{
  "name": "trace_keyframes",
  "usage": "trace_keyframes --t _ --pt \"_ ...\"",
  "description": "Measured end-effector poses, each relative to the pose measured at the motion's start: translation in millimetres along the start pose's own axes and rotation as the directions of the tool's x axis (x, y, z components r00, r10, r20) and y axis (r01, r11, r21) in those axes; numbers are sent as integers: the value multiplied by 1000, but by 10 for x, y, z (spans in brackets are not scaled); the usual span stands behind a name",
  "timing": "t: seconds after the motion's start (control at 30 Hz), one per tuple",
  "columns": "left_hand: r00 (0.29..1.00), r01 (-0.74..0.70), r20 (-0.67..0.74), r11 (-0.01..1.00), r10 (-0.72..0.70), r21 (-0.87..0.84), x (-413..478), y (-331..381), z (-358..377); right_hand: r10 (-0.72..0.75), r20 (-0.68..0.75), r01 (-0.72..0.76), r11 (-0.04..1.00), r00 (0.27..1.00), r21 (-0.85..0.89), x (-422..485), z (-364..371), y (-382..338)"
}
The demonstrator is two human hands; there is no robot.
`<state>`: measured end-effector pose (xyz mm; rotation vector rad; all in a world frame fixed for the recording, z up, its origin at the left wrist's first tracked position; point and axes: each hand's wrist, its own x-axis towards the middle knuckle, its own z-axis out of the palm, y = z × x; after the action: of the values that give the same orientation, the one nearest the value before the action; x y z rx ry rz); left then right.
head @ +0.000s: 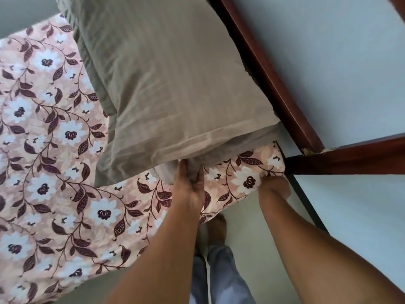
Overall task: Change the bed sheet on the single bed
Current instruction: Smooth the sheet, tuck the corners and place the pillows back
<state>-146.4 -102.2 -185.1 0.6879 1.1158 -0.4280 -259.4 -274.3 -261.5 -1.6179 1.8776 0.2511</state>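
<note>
At five o'clock the right hand (275, 186) is clenched on the floral bed sheet (54, 172) at the mattress corner; toward twelve, the left hand (191, 185) pinches the grey pillow (166, 84) edge. Pulling the sheet could drag the pillow against the wooden headboard (274, 80).

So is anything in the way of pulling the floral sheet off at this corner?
Yes: the grey-green pillow lies on the pink floral sheet near the corner; the left hand grips its edge, the right hand the sheet corner.
</note>
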Motion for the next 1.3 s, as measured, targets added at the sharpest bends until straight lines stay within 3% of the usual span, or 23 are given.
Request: trace_keyframes --t 0.13,0.3,0.4,0.9,1.0,1.17,1.23,1.3 --pt "998 55 -36 996 -53 67 -4 -147 -162 -47 3 46 988 999 146 80 29 173" --pt "998 40 42 992 -45 123 88 -162 -234 73 52 -89 875 996 476 98 6 297" --pt "997 23 65 992 -31 121 59 -157 -184 111 108 -153 812 988 564 153 -9 361" --pt "994 37 93 990 -50 134 -258 -63 -329 126 156 -189 837 980 513 124 -300 489" --pt "995 36 87 986 -50 164 -187 -61 -422 179 286 -308 802 941 512 143 -391 527" --pt "994 56 82 988 -68 143 -65 -72 -452 127 293 -286 746 948 602 395 -480 273" --pt "992 74 92 989 -87 129 -34 -85 -468 98 279 -222 862 955 455 432 -423 144" --pt "990 81 105 989 -94 125 -38 -88 -467 34 110 -43 996 993 78 377 -430 47"
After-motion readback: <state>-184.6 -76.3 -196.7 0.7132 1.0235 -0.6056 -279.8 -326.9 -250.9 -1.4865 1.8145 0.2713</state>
